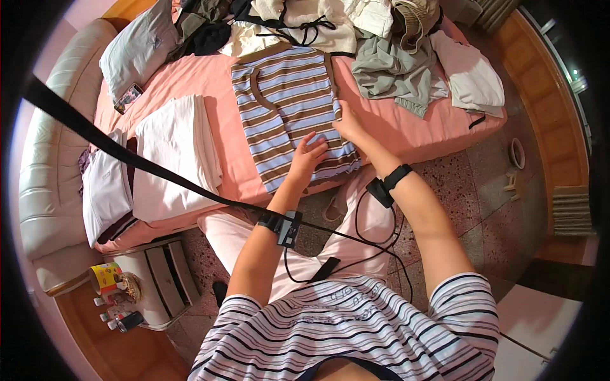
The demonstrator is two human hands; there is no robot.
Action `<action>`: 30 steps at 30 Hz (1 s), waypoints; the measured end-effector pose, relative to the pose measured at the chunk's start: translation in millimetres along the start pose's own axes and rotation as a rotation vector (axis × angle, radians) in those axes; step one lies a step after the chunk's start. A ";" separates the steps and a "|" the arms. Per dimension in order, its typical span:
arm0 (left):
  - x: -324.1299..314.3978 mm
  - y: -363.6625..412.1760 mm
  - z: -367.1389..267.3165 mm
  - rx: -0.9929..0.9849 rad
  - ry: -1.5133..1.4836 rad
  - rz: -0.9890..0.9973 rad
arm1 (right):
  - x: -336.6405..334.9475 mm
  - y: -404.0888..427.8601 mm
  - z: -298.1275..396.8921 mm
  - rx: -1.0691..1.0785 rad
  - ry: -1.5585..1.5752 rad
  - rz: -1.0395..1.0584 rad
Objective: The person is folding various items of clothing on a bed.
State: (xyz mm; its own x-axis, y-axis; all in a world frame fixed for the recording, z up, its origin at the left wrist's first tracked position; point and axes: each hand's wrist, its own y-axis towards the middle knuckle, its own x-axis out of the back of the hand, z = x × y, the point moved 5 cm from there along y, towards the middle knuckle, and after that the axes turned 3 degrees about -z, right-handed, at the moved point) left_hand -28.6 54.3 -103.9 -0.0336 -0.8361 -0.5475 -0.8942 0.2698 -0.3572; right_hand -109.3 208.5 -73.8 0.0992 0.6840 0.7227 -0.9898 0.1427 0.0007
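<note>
A blue, brown and white striped knit garment (305,90) lies folded on the pink bed sheet (219,128) in front of me. My left hand (307,159) is over the garment's lower part, fingers spread; whether it touches the cloth is hard to tell. At the garment's right edge, my right hand (347,123) pinches the cloth between thumb and fingers. A folded white garment (171,152) lies to the left, beside a folded pale garment (107,176) with dark cloth under it.
Heaped clothes run along the bed's far side, including grey-green trousers (395,71) and a white folded garment (472,76). A pillow (138,52) and a phone (128,98) lie at upper left. A nightstand (152,281) holds bottles. Black cables cross before me.
</note>
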 end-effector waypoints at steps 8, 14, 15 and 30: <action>-7.1 16.6 -5.6 0.060 -0.105 -0.032 | -18.6 33.8 38.5 0.222 0.163 0.188; 10.3 29.2 8.4 0.073 -0.106 -0.107 | -28.0 133.2 46.5 0.219 -0.116 0.092; 9.9 29.5 9.0 0.077 -0.114 -0.112 | -36.8 144.6 43.9 0.138 -0.087 0.165; -9.1 39.9 -4.1 0.125 -0.288 -0.059 | -46.5 161.6 116.0 0.479 -0.020 -0.331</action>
State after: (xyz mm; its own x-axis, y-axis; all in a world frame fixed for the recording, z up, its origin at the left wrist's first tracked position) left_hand -65.8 70.8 -110.1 0.1605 -0.6872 -0.7085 -0.8284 0.2965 -0.4753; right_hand -285.8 116.8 -27.1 0.4134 0.6442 0.6435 -0.8431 0.0040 0.5377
